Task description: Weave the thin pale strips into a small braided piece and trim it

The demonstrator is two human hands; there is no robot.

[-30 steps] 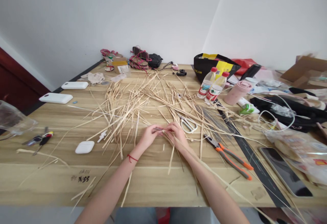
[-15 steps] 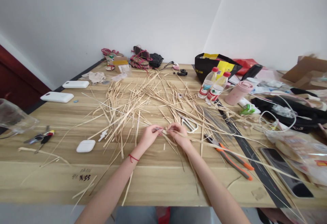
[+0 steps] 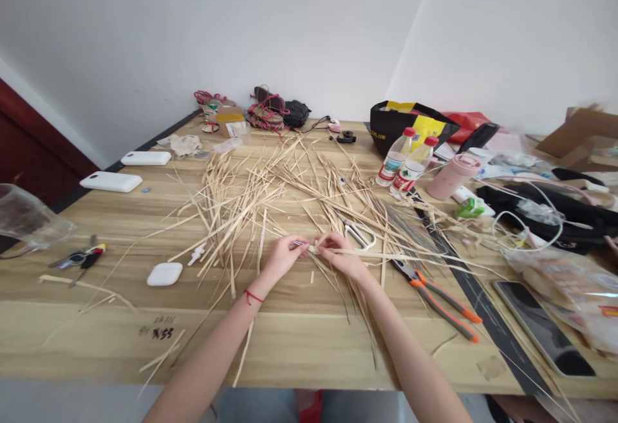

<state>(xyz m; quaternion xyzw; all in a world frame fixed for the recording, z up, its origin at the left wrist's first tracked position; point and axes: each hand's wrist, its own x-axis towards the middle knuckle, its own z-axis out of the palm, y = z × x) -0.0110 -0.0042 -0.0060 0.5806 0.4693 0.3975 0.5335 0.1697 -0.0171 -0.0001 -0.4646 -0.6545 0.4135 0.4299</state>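
My left hand (image 3: 286, 255), a red cord at its wrist, is closed in a pinch at the middle of the table. Thin shiny wires (image 3: 251, 219) run from its fingertips to the far left. Almost touching it, my right hand (image 3: 342, 257) pinches a pale flat plant strip (image 3: 410, 257), whose long tail trails off to the right. A small piece of strip work sits between the fingertips, mostly hidden by them. Loose dry strips (image 3: 241, 197) lie heaped beyond both hands. White-handled scissors (image 3: 361, 235) rest just beyond my right hand, partly under strips.
Orange-and-grey pliers (image 3: 437, 297) and a phone (image 3: 545, 326) lie to the right. Two water bottles (image 3: 410, 169), a pink cup (image 3: 454, 175) and a black bag (image 3: 386, 130) stand farther back. On the left are a white earphone case (image 3: 165, 274), keys (image 3: 82, 257) and white power banks (image 3: 111, 181).
The strip's tail at my right hand has swung up and away from the table's front. My right fingers have shifted slightly; my left hand stays nearly in place. The view has moved a little.
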